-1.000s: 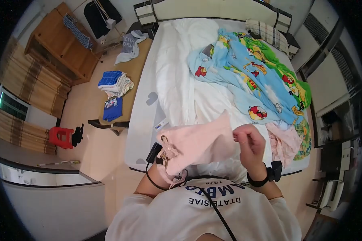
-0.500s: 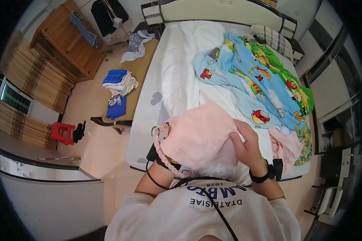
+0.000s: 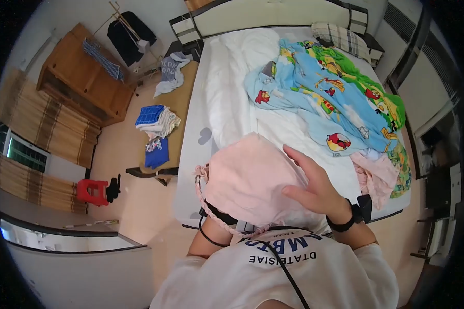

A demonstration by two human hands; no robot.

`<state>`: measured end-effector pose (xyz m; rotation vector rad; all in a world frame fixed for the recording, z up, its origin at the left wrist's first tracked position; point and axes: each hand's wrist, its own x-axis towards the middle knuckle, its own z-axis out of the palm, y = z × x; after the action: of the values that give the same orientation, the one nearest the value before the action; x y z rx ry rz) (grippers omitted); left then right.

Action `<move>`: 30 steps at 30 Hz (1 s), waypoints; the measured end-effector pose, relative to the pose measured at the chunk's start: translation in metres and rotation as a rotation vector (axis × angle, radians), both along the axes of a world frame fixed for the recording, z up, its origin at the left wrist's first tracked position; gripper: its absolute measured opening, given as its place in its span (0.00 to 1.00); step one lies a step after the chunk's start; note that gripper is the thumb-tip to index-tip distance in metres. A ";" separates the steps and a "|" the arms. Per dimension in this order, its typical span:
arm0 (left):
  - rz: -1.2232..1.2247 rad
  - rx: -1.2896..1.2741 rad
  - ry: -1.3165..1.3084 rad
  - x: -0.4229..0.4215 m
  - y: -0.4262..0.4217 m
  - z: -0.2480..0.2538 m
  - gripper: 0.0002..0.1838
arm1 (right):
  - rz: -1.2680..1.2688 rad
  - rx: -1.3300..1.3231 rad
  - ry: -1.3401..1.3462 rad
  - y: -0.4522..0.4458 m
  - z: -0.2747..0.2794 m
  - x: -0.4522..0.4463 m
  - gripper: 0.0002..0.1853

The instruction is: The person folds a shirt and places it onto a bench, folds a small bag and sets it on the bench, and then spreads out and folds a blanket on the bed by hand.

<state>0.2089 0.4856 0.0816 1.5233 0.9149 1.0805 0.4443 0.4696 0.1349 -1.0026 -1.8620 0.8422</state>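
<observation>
While the right hand (image 3: 317,188) spreads unclenched at the pink cloth (image 3: 247,177) | left hand hidden (can't tell its grip)

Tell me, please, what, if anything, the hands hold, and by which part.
Apparently pink cloth with a braided cord; the left hand is hidden by it, so the gripped part is unclear. The right hand is open.
</observation>
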 end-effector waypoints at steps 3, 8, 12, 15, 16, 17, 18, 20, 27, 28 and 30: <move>-0.026 -0.076 -0.186 0.013 -0.004 0.025 0.34 | -0.032 -0.066 0.108 0.009 -0.008 -0.010 0.31; -0.122 -0.414 -0.724 0.020 0.005 0.040 0.33 | -0.108 -0.248 0.172 0.022 -0.012 -0.003 0.15; -0.234 -0.538 -0.705 -0.016 0.024 -0.029 0.29 | -0.135 -0.164 0.151 0.045 -0.015 0.021 0.12; -0.452 -0.590 -0.368 -0.048 0.000 -0.063 0.26 | -0.113 -0.123 0.033 0.057 -0.002 0.043 0.11; -0.534 -0.578 -0.191 -0.061 0.000 -0.069 0.25 | -0.112 -0.126 -0.023 0.059 0.006 0.051 0.10; -0.579 -0.621 -0.048 -0.073 0.007 -0.060 0.24 | -0.162 -0.073 -0.085 0.061 0.011 0.058 0.10; -0.621 -0.662 0.097 -0.086 0.016 -0.046 0.22 | -0.157 -0.066 -0.167 0.064 0.016 0.066 0.10; -0.365 -0.639 0.174 -0.098 0.029 -0.029 0.21 | -0.135 -0.071 -0.331 0.066 0.022 0.079 0.11; -0.140 0.080 0.328 0.006 0.055 0.017 0.25 | 0.287 -0.013 -0.429 0.068 0.004 0.031 0.10; -0.233 0.132 0.402 0.011 0.060 0.010 0.26 | 0.296 -0.042 -0.433 0.070 0.003 0.031 0.11; -0.327 -0.271 0.349 0.008 0.066 0.008 0.26 | 0.299 -0.097 -0.437 0.075 -0.001 0.039 0.15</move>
<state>0.2172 0.5516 0.0893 1.5872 0.9594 0.4447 0.4832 0.5443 0.1339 -1.0432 -2.4066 0.9495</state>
